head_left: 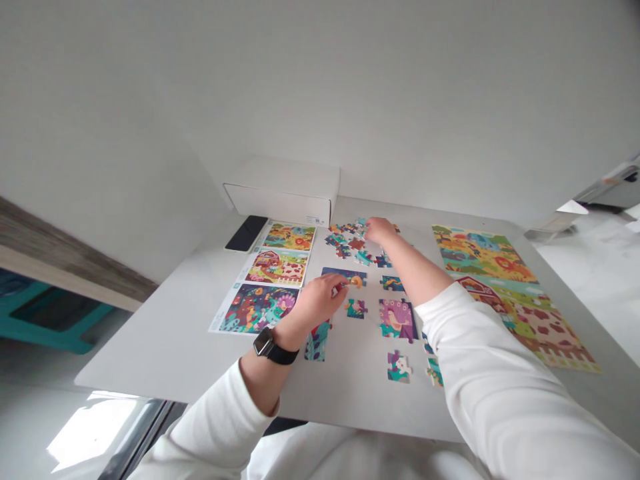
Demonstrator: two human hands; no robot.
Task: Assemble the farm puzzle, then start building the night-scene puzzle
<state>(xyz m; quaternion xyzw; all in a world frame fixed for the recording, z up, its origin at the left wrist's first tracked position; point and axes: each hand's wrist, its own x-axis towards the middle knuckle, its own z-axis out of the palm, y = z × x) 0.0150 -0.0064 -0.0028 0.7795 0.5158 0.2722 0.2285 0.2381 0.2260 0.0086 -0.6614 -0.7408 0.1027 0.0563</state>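
Note:
My left hand (317, 302), with a black watch on its wrist, pinches a small puzzle piece (354, 281) with an orange patch just above the grey table (165, 340). My right hand (380, 230) reaches far forward into a heap of loose puzzle pieces (350, 241), fingers curled down on them; what they hold is hidden. Small joined clusters lie between the hands: a dark blue strip (345, 273), a teal piece (356, 308) and a purple bird section (397, 320).
Three picture cards (265, 279) lie in a row at the left, beside a black phone (247, 233). A white box (285, 188) stands against the wall. Two finished puzzles (505, 287) cover the right side. More pieces (399, 367) lie near the front edge.

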